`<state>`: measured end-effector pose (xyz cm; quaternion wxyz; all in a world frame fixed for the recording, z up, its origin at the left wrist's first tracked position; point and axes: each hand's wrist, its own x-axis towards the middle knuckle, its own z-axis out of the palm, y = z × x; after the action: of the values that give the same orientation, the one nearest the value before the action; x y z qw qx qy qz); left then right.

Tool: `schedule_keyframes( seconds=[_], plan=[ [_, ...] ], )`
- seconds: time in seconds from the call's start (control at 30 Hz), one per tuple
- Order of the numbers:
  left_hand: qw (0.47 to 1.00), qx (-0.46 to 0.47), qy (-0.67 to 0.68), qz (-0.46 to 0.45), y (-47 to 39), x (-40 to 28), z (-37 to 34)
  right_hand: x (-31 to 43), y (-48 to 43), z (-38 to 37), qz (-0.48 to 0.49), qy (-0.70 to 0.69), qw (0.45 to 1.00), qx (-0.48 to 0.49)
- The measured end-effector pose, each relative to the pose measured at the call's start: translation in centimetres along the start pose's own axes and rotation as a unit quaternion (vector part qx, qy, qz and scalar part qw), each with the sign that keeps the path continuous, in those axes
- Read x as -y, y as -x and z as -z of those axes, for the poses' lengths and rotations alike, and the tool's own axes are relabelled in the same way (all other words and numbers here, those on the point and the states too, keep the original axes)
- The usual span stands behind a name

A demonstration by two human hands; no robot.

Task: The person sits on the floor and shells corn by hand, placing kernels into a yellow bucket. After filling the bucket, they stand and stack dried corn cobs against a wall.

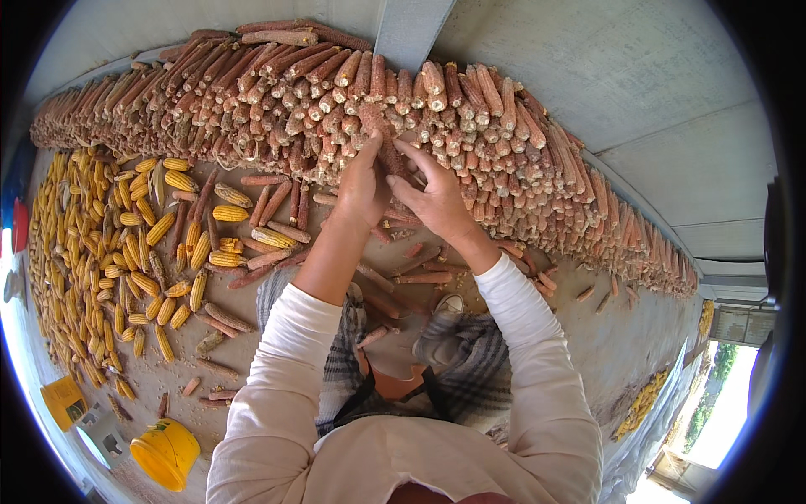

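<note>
Both my hands meet at the front of a stacked wall of shelled corn cobs (252,107), near its middle. A reddish bare corn cob (391,157) lies between them, pointing towards the stack. My left hand (365,179) has its palm against the cob's left side, with fingers extended and partly hidden. On the cob's right side, my right hand (431,192) has its thumb and forefinger curved beside it; whether either hand grips firmly cannot be told. Loose bare cobs (434,277) lie on the floor below my hands.
Many yellow ears of corn (101,252) cover the floor at the left. A yellow bucket (165,455) lies tipped at the lower left, near another yellow container (63,403). A metal post (412,31) rises behind the stack. More corn (641,403) lies at the right.
</note>
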<state>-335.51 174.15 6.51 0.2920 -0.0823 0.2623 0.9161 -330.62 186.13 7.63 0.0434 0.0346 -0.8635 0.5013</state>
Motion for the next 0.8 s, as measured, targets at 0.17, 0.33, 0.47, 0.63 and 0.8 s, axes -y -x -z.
schedule_keyframes(
  seconds=[0.17,0.33,0.47,0.63,0.8],
  plan=[
    [0.995,0.004,-0.085,-0.060,0.1,0.1,-1.1,0.5,0.0,2.4,0.041,0.019,0.999,-0.007],
    [0.904,0.061,-0.407,-0.115,0.5,1.3,-0.8,1.7,-1.0,5.7,-0.007,-0.042,0.998,-0.055],
    [0.841,0.088,-0.504,-0.176,0.5,1.7,-1.2,2.5,-2.1,6.8,0.142,0.060,0.987,-0.053],
    [0.849,-0.132,-0.443,-0.257,0.8,-0.7,-1.5,3.0,-5.7,13.2,0.068,0.086,0.943,-0.314],
    [0.884,-0.223,-0.358,-0.202,0.2,-2.9,0.3,-1.8,-11.2,10.8,0.210,0.338,0.861,-0.316]
  ],
)
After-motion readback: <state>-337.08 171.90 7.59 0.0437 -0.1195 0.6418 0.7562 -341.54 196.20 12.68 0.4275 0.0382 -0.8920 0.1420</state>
